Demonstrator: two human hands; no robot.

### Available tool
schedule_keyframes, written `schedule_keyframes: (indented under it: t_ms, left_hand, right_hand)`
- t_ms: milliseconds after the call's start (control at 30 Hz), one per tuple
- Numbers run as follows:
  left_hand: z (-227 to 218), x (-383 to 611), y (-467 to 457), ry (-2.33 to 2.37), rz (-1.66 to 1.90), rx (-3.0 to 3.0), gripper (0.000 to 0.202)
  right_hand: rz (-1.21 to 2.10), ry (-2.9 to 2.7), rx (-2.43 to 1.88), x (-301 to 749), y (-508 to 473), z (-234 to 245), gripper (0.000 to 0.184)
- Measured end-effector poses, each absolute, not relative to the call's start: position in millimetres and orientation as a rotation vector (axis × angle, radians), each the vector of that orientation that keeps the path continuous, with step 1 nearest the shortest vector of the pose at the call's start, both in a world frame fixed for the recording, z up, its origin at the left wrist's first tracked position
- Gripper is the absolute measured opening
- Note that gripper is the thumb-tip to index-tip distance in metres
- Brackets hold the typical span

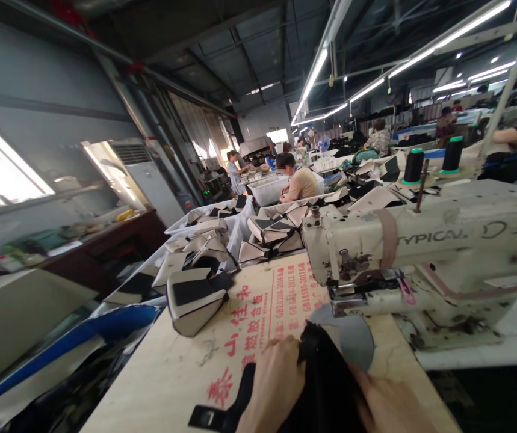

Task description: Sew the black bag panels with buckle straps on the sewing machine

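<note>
Low in the view, my left hand (278, 376) is closed with its fingers against a black fabric piece (324, 379). My right hand (391, 400), slightly blurred, grips the same fabric from its right side; the fingertips are partly hidden. Beside my left wrist, a black strap (242, 394) hangs over the plywood tabletop (150, 385). Just beyond the fabric is a grey rounded plate (352, 337), in front of the sewing machine (421, 246). A beige and black sewn piece (195, 297) stands on the tabletop's far left part.
White bins (235, 234) of similar beige and black pieces stand beyond the tabletop. Two black thread spools (414, 167) rise behind the machine. A blue-rimmed container (105, 325) lies to the left. A person in a tan shirt (302, 182) and several others work farther off.
</note>
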State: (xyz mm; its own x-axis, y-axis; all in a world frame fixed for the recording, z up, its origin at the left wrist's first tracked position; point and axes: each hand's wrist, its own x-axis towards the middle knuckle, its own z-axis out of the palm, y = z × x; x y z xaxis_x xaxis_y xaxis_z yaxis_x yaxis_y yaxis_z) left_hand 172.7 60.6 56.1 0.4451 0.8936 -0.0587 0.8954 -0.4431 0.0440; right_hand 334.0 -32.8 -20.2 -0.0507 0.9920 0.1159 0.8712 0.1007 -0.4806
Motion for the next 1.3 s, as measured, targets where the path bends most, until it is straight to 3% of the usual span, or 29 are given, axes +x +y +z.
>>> schedule_keyframes:
  t_ms: [100, 300, 600, 967, 1133, 1233, 1300]
  left_hand:
    - [61, 179, 58, 1.607, 0.080, 2.672, 0.016]
    - [70, 185, 49, 1.537, 0.150, 2.907, 0.034]
    - [88, 200, 62, 1.306, -0.027, 3.178, 0.021]
    - [113, 189, 67, 1.267, -0.251, 3.102, 0.023]
    - [96, 205, 28, 1.610, -0.484, 2.840, 0.023]
    - [81, 204, 10, 1.423, -0.569, 2.583, 0.028]
    - [74, 196, 5, 1.341, -0.429, 2.464, 0.029]
  right_hand:
    - [0.367, -1.880, -1.747, 339, 5, -17, 0.054]
    - [0.376, -1.726, -1.573, 333, 38, -29, 0.037]
    - [0.414, -1.705, -1.561, 336, 30, -31, 0.036]
    - [0.435, -1.671, -1.622, 333, 32, -36, 0.037]
    - [0.506, -1.653, -1.633, 332, 31, -36, 0.037]
    - [0.562, -1.603, -1.616, 336, 31, -40, 0.038]
    - [0.593, -1.579, -1.594, 340, 32, -43, 0.038]
